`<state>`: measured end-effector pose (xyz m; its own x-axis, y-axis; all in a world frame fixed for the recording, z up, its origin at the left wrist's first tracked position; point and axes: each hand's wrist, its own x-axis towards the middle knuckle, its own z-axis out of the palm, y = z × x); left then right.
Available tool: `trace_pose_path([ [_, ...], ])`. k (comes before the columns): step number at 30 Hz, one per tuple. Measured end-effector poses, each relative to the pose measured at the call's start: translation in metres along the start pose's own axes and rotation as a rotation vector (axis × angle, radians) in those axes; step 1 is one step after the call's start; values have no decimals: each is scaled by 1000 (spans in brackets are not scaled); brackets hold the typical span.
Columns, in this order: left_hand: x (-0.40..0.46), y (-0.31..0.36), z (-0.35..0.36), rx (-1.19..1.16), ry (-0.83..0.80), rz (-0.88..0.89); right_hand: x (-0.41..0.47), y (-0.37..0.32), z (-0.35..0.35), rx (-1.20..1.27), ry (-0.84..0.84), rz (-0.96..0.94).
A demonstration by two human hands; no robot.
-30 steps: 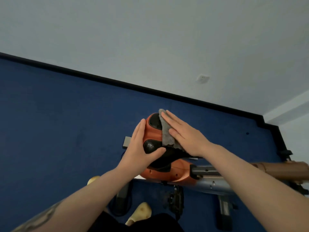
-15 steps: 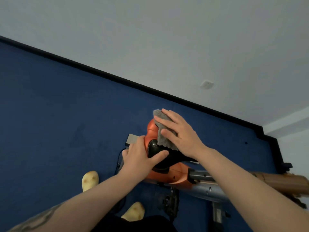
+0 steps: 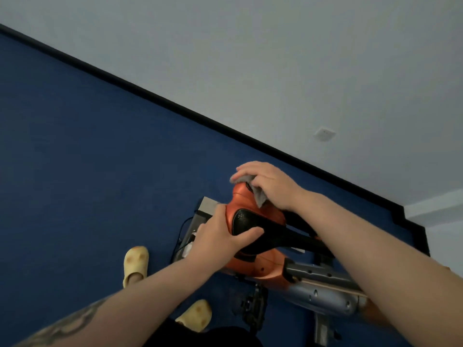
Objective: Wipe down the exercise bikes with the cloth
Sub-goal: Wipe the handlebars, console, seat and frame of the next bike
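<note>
An orange and black bike saddle (image 3: 253, 219) sits at the centre of the head view, on an orange and grey bike frame (image 3: 323, 291). My right hand (image 3: 268, 184) curls over the saddle's far rear end and holds a grey cloth (image 3: 258, 194) against it; most of the cloth is hidden under the fingers. My left hand (image 3: 220, 236) grips the near side of the saddle, thumb lying across its black top.
Blue floor (image 3: 100, 171) spreads to the left, bounded by a black skirting (image 3: 175, 106) and a pale wall. My feet in yellow slippers (image 3: 135, 264) stand below left. A grey base bar (image 3: 210, 206) and a black pedal (image 3: 250, 306) lie under the saddle.
My right hand has slid with the cloth from the saddle's top toward its far rear end, and its fingers have curled over the edge. My left hand keeps its grip.
</note>
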<state>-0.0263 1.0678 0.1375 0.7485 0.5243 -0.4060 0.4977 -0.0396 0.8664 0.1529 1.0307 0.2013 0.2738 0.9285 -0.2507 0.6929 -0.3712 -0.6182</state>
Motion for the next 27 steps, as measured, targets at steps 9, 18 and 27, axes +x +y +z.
trace_pose_path([
  [9, 1, 0, 0, -34, -19, -10, 9, -8, 7, -261, 48, -56],
  [18, 3, -2, -2, -49, -32, -6, 2, -2, 11, -81, 202, 110],
  [27, 5, 5, -20, 83, -186, 196, -87, 7, 55, -268, 302, 0],
])
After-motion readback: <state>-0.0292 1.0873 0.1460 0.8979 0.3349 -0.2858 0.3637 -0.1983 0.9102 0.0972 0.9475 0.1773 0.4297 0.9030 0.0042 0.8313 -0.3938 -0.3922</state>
